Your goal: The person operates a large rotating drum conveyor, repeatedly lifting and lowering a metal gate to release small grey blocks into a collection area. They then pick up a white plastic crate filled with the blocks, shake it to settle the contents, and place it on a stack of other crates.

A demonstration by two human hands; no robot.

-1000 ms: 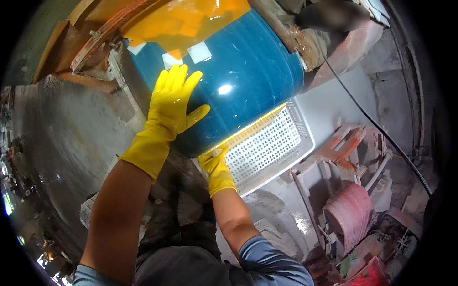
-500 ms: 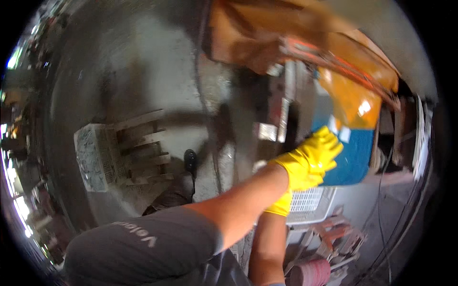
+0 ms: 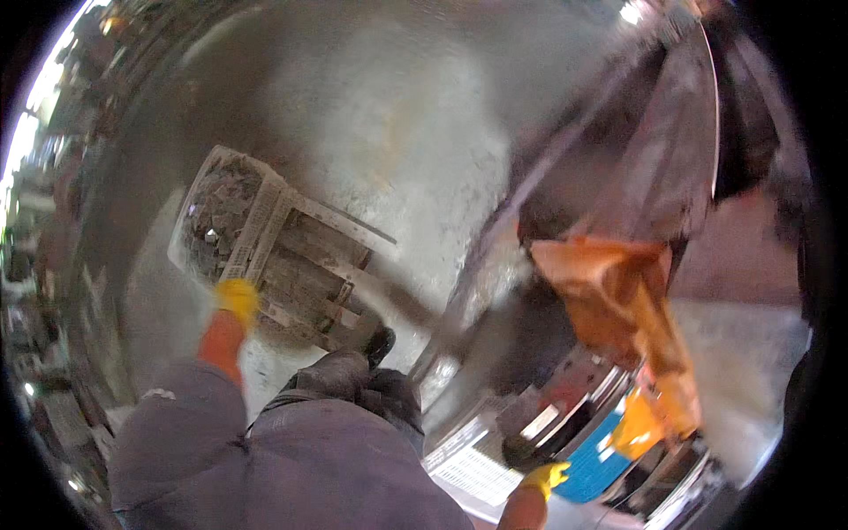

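Both my hands wear yellow rubber gloves. My left hand point(image 3: 237, 299) is down at the left, at the near corner of a pale plastic crate point(image 3: 250, 234). Dark broken pieces point(image 3: 221, 212) fill this crate, and it stands on one end of a wooden pallet point(image 3: 309, 256). The fingers of that hand are smeared and partly hidden, so a grip on the crate cannot be made out. At lower right, my right hand point(image 3: 546, 478) has its fingers stretched out beside a blue surface point(image 3: 590, 459). Nothing shows in it.
A white slotted basket point(image 3: 473, 466) lies beside the blue surface. An orange sheet point(image 3: 609, 291) hangs over the machine, with a glossy orange flap point(image 3: 638, 426) below it. My dark shoe point(image 3: 382, 346) is close to the pallet. Wet grey floor point(image 3: 397, 132) stretches ahead.
My view has swung left. The hands, together at the blue surface before, are now far apart: the left is over by the crate, the right stays near the blue surface.
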